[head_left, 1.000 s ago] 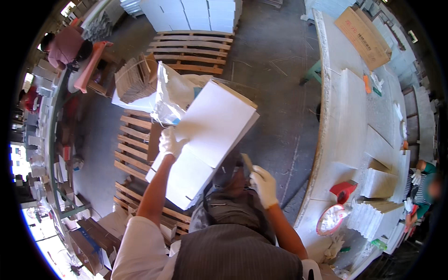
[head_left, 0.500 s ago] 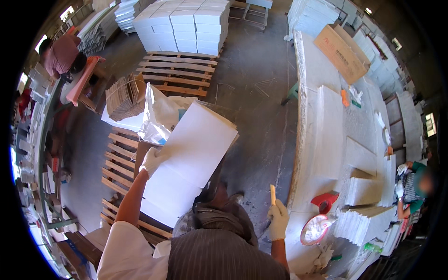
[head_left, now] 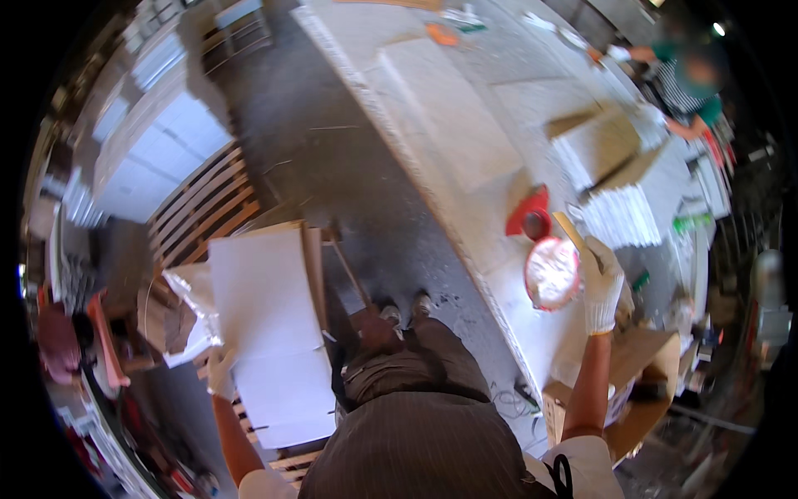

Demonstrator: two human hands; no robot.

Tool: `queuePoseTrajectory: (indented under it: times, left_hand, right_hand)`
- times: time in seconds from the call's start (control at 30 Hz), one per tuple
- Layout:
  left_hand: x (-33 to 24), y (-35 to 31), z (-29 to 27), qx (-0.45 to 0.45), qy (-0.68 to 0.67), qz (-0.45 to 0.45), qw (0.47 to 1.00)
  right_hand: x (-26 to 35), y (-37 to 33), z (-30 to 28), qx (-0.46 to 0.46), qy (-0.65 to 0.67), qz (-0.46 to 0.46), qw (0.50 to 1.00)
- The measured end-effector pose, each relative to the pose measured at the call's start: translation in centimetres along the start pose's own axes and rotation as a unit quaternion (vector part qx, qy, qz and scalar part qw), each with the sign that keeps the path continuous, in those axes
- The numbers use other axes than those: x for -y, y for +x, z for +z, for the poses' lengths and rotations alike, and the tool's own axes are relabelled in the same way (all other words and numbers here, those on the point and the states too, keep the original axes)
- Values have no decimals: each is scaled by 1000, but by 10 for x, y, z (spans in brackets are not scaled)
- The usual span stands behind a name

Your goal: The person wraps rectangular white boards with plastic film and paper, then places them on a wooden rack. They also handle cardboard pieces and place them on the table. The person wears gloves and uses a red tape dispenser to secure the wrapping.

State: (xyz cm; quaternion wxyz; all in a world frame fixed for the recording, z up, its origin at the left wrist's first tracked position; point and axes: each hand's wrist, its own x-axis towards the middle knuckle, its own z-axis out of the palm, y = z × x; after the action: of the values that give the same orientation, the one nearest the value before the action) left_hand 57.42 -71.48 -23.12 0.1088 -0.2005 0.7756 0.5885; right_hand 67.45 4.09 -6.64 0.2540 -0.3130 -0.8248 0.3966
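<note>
My right hand (head_left: 602, 279), in a white knit glove, is raised over the long worktable (head_left: 432, 208) at right. It is closed round a flat, narrow yellow stick (head_left: 568, 230) that points up and left. Just left of it are a red-rimmed bowl (head_left: 552, 273) of white stuff and a red tape dispenser (head_left: 529, 213). My left hand (head_left: 221, 372), also gloved, is at the left edge of a large white cardboard sheet (head_left: 274, 333), beside crumpled silvery wrapping (head_left: 195, 312). Blur hides how its fingers lie.
Wooden pallets (head_left: 208, 195) and stacked white boxes (head_left: 158, 150) stand at far left. White slabs (head_left: 619, 218) are piled on the table, with an open cardboard box (head_left: 657, 387) at its near end. Another person (head_left: 686, 87) works across the table.
The view has swung right toward the table. My right hand has risen from beside the table to over it, still holding the stick. My left hand stays by the white cardboard's edge.
</note>
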Motion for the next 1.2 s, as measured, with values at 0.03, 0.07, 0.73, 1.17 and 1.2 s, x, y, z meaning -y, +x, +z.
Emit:
queuePoseTrajectory:
  times: [0.03, 0.07, 0.73, 1.17, 1.2]
  left_hand:
    - [4, 8, -22, 29, -12, -4, 999]
    - [3, 14, -38, 49, -23, -9, 998]
    - [-380, -52, 246, 56, 321, 602, 729]
    - [-460, -65, 400, 130, 358, 845, 376]
    - [-464, -55, 402, 110, 343, 857, 368]
  right_hand:
    - [-30, 4, -21, -34, -105, -61, 992]
    - [-34, 0, -33, -33, -158, -64, 985]
    - [-12, 4, -49, -55, -212, -56, 974]
    - [115, 80, 13, 104, -152, -346, 920]
    - [116, 84, 16, 71, -145, -354, 921]
